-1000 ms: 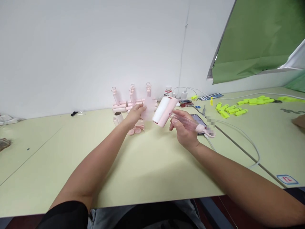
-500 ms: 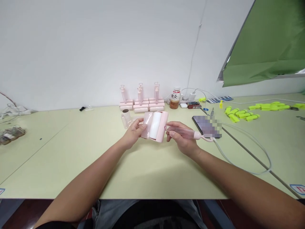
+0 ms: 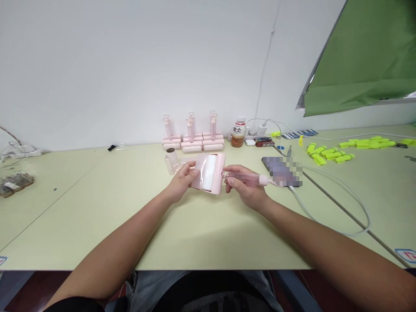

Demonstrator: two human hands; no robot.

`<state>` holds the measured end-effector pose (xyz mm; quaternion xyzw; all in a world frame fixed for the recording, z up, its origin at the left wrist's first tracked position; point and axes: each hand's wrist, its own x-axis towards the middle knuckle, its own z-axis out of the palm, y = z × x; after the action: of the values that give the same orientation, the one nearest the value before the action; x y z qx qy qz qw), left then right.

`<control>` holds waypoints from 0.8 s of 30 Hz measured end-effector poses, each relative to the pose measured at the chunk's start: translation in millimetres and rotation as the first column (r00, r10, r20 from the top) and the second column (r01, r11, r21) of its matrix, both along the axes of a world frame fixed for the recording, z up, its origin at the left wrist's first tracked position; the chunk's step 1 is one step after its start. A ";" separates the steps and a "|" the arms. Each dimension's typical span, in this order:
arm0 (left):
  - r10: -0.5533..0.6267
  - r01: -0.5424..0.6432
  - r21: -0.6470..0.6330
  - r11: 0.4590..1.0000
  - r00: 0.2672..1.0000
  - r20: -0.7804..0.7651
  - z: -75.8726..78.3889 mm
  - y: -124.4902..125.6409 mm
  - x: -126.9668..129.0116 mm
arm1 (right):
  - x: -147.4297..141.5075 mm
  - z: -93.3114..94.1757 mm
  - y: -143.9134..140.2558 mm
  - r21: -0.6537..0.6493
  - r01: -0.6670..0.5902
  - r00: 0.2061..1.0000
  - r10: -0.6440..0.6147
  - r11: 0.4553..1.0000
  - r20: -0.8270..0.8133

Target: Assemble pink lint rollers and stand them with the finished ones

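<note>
Between my hands, above the table, is a pink lint roller [image 3: 219, 174] with its cover swung aside and the white roll [image 3: 209, 172] showing. My left hand [image 3: 182, 180] is closed on the translucent pink cover at its left edge. The clear pink handle [image 3: 245, 178] lies across the fingers of my right hand [image 3: 247, 190], which is closed around it with the thumb on top. Its inner end meets the pink head, and a cord loop hangs from its outer end. Some of my right fingers are hidden behind the handle.
Several finished-looking pink lint rollers [image 3: 191, 141] stand along the wall. Before them are a brown cardboard core [image 3: 170, 152] and a clear pink tube [image 3: 169, 164]. A drink bottle [image 3: 238, 133], a cabled phone [image 3: 282, 171] and yellow-green strips [image 3: 329, 153] lie to the right.
The lint roller's head and handle have shifted slightly left, and the handle lies a little more level. Both hands keep their hold.
</note>
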<state>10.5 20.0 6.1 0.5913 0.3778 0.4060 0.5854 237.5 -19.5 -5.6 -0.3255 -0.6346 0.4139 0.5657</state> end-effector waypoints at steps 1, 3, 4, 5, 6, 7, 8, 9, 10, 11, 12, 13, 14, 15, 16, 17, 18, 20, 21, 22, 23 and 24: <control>-0.002 0.002 0.006 1.000 1.000 0.001 -0.3 -0.1 0.0 | -0.1 0.4 0.0 -0.007 -0.001 1.000 0.001 1.000 0.004; -0.007 0.007 0.014 1.000 1.000 0.000 -0.9 -0.3 0.1 | -0.4 1.1 0.1 -0.015 -0.006 1.000 0.006 1.000 0.003; -0.010 0.010 0.014 1.000 1.000 -0.002 -1.1 -0.5 0.1 | -0.6 1.3 0.1 -0.017 -0.009 1.000 0.009 1.000 0.000; -0.015 0.015 0.013 1.000 1.000 -0.004 -1.4 -0.8 0.2 | -0.7 1.5 0.2 -0.019 -0.013 1.000 0.013 1.000 -0.006; -0.018 0.018 0.014 1.000 1.000 -0.007 -1.6 -1.0 0.3 | -0.8 1.7 0.3 -0.020 -0.017 1.000 0.016 1.000 -0.012; -0.022 0.022 0.018 1.000 1.000 -0.010 -1.9 -1.3 0.5 | -0.8 1.8 0.5 -0.020 -0.020 1.000 0.019 1.000 -0.018; -0.026 0.026 0.025 0.999 1.000 -0.016 -2.4 -1.5 0.8 | -0.7 1.8 0.7 -0.022 -0.022 0.999 0.021 1.000 -0.025; -0.032 0.033 0.032 0.999 0.999 -0.021 -2.9 -1.8 1.2 | -0.6 1.8 1.0 -0.027 -0.022 0.999 0.022 0.999 -0.031; -0.041 0.042 0.039 0.998 0.999 -0.024 -3.4 -2.0 1.6 | -0.4 1.6 1.3 -0.037 -0.022 0.999 0.021 0.999 -0.036; -0.050 0.052 0.042 0.998 0.998 -0.026 -3.8 -2.4 2.1 | -0.2 1.4 1.6 -0.049 -0.018 0.999 0.016 0.999 -0.039; -0.058 0.059 0.042 0.997 0.998 -0.029 -3.9 -2.8 2.8 | 0.0 1.2 1.8 -0.063 -0.013 0.999 0.010 0.998 -0.041; -0.063 0.064 0.038 0.997 0.998 -0.031 -3.8 -3.5 3.4 | 0.1 0.9 2.0 -0.077 -0.005 0.999 0.002 0.997 -0.042; -0.063 0.064 0.031 0.997 0.998 -0.033 -3.3 -4.3 4.2 | 0.2 0.8 2.0 -0.090 0.005 0.999 -0.008 0.996 -0.042; -0.056 0.057 0.025 0.998 0.998 -0.032 -2.6 -5.3 5.1 | 0.2 0.6 2.0 -0.099 0.015 0.999 -0.019 0.995 -0.040; -0.045 0.046 0.017 0.999 0.999 -0.030 -1.6 -6.5 6.0 | 0.1 0.6 1.9 -0.106 0.027 0.999 -0.031 0.994 -0.037; -0.033 0.034 0.009 0.999 0.999 -0.026 -0.6 -7.7 7.0 | -0.2 0.7 1.7 -0.112 0.038 0.999 -0.042 0.993 -0.035; -0.022 0.022 0.002 1.000 1.000 -0.020 0.3 -8.9 8.1 | -0.5 0.9 1.5 -0.116 0.047 0.998 -0.052 0.992 -0.033; -0.002 0.002 -0.012 1.000 1.000 -0.006 1.3 -10.9 10.5 | -1.5 1.6 1.1 -0.123 0.061 0.997 -0.066 0.991 -0.032; 0.012 -0.012 -0.020 1.000 1.000 0.000 1.2 -11.6 11.8 | -2.1 2.1 1.1 -0.128 0.066 0.997 -0.071 0.990 -0.035; 0.031 -0.030 -0.028 0.999 1.000 0.005 0.8 -12.2 13.2 | -2.6 2.6 1.2 -0.136 0.071 0.996 -0.077 0.988 -0.040; 0.056 -0.055 -0.037 0.998 0.998 0.006 0.1 -12.7 14.5 | -3.1 3.1 1.4 -0.145 0.075 0.996 -0.082 0.987 -0.045; 0.083 -0.082 -0.050 0.995 0.997 0.004 -0.9 -13.1 15.8 | -3.5 3.6 1.7 -0.157 0.079 0.995 -0.088 0.984 -0.051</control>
<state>26.4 6.9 5.2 0.5593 0.4100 0.4222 0.5838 233.9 -17.8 -2.0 -0.3828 -0.5698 0.4470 0.5735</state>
